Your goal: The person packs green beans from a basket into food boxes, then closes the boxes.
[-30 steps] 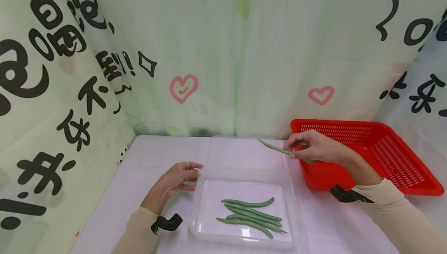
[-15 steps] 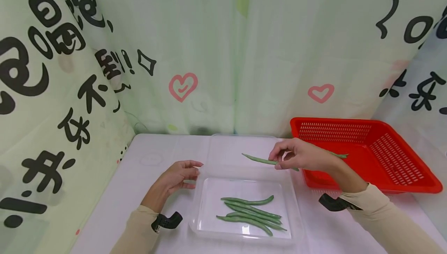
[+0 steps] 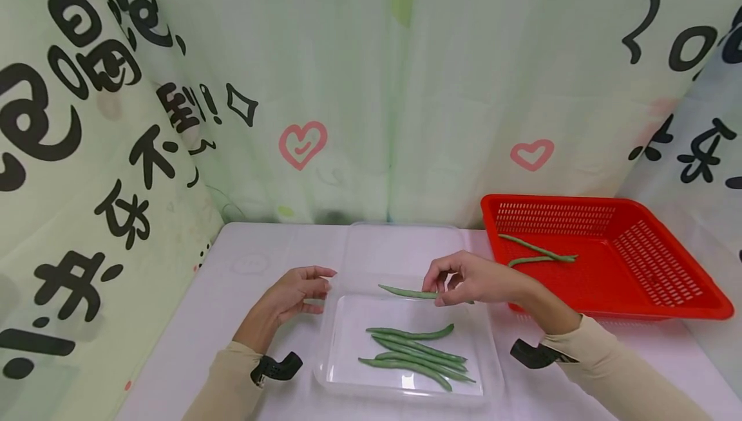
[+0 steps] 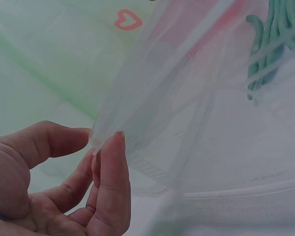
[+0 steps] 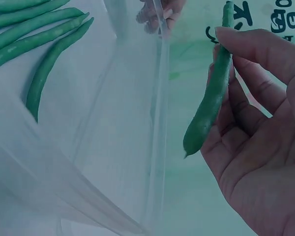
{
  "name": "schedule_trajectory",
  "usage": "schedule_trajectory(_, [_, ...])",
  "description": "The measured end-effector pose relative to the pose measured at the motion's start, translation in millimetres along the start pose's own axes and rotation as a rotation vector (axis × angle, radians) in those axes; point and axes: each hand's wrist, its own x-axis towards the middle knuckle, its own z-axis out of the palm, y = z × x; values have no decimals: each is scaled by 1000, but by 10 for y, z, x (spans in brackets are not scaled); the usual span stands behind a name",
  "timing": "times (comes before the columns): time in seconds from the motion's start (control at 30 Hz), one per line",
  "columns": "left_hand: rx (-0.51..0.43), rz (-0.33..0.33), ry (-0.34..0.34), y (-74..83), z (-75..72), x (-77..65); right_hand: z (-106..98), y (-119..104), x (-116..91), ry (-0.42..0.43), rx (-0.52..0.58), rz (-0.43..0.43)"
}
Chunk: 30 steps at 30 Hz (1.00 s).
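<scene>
A slender green bean [image 3: 408, 291] is pinched between the thumb and fingers of my right hand [image 3: 484, 278]. It hangs level above the back rim of a clear plastic box [image 3: 400, 398]; in the right wrist view the held bean [image 5: 214, 93] points past the thumb at both ends. Several green beans [image 3: 420, 358] lie side by side inside the box. Relaxed and spread, the fingers of my left hand [image 3: 292, 293] touch the box's left edge near the hinge. The left wrist view has the left fingertips [image 4: 116, 140] right at the plastic edge.
A red perforated basket [image 3: 655, 273] stands at the right, with a few green beans [image 3: 536, 255] inside. The box's clear lid [image 3: 402, 250] lies folded back on the white table [image 3: 261, 247]. A printed curtain [image 3: 359, 73] closes off the back and sides.
My right hand has moved left and toward the body from the basket's edge, carrying the green bean over the box's back rim. The beans in the basket came into view. My left hand stays put.
</scene>
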Motion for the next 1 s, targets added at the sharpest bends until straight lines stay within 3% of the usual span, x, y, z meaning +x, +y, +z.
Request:
schedule_trajectory(0.13, [-3,0,1,-8,1,-7,25,9,22,-36,17,-22])
schedule_trajectory(0.27, [-4,-1,4,-17,6,1,-46,-6,-23,-21,-2,-6])
schedule_trajectory(0.63, [0,5,-1,-1,-7,-17,-477,52,-298,135,-87,133])
schedule_trajectory(1.0, [2,3,0,4,2,-15,-945,329,-530,287,-99,217])
